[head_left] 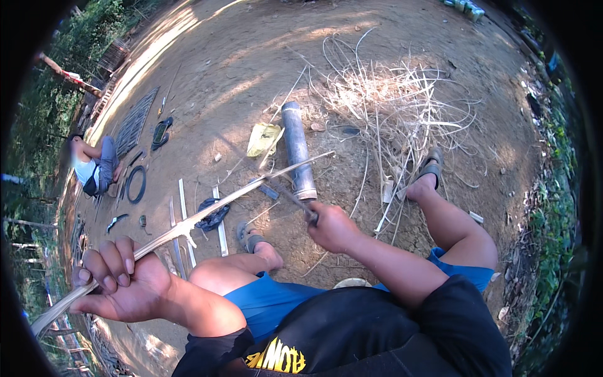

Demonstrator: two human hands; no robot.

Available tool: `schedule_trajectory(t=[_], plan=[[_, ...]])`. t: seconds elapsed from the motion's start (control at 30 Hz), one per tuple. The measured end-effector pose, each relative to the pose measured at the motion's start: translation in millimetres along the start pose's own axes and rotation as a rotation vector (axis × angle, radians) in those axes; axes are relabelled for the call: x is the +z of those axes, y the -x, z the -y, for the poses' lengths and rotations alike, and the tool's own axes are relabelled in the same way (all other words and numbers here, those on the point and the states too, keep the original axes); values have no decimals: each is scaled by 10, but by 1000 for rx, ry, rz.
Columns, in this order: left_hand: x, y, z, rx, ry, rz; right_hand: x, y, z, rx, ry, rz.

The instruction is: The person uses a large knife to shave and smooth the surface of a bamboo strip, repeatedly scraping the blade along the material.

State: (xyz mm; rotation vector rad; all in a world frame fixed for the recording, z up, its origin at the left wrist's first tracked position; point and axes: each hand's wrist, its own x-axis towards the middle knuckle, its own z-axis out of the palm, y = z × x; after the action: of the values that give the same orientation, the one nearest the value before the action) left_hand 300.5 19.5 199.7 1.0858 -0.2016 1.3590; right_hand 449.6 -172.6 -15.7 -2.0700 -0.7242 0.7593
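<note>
My left hand (129, 279) is wrapped round a long pale split stick (157, 242), which looks like bamboo or cane. It slants from the lower left up to the middle, with a rough, splintered knot part way along. My right hand (335, 227) grips the dark handle of a knife (311, 217). Its blade is smeared by motion and points up and left, near the stick's far part; I cannot tell whether they touch. Just beyond my right hand, a dark grey tube (296, 144), perhaps a bamboo section, lies on the dirt.
A tangled heap of pale shavings (383, 94) spreads at the far right. Beside the tube lies a yellow bag (264, 139). Near my sandalled foot are a black plastic bag (213, 217) and pale strips (183, 213). A person (94, 163) sits at left by a black coil (136, 184).
</note>
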Motion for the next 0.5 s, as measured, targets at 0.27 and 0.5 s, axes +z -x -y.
schedule_trajectory(t=[0.27,0.5], plan=[[-150,-120,27,-29,40,27,-60,-121,-169,5,106,-3],[-199,-169,66,-2,0,-40,42,-420,-265,30,52,29]])
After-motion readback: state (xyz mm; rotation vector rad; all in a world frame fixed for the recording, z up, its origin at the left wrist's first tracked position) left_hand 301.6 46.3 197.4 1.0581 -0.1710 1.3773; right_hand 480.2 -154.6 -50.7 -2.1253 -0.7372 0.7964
